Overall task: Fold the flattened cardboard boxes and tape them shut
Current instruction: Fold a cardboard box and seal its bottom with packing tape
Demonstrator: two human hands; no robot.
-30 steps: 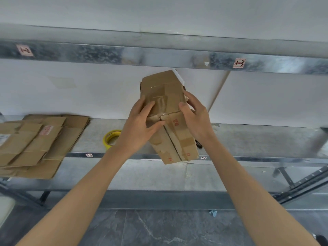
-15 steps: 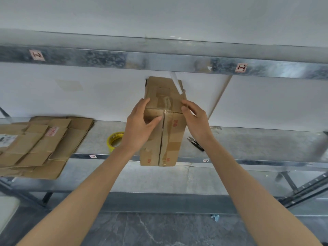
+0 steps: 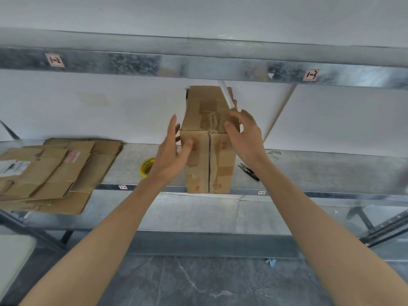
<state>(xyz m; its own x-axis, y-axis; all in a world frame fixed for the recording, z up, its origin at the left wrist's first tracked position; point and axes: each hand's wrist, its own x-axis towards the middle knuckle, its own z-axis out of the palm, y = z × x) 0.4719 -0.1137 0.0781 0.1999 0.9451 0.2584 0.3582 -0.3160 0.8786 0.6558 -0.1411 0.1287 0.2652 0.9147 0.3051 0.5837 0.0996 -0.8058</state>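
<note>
A folded brown cardboard box [image 3: 220, 164] stands upright on the metal shelf [image 3: 320, 171], its front seam vertical and old tape patches on its top face. My left hand [image 3: 174, 151] is at the box's left side with fingers straight, the thumb against the front face. At the box's upper right edge, my right hand [image 3: 246, 133] has relaxed fingers and its thumb near the top corner. Neither hand grips the box. A stack of flattened cardboard boxes [image 3: 55, 171] lies on the shelf at the left.
A yellow tape roll [image 3: 146, 166] lies on the shelf just left of my left wrist. Small black snips [image 3: 248, 172] lie right of the box. The upper shelf beam [image 3: 132, 62] runs close above the box top. A lower shelf and grey floor are below.
The box was turned from a tilt to upright and set down on the shelf. Both hands have loosened from gripping its top edge and now hover open at its sides.
</note>
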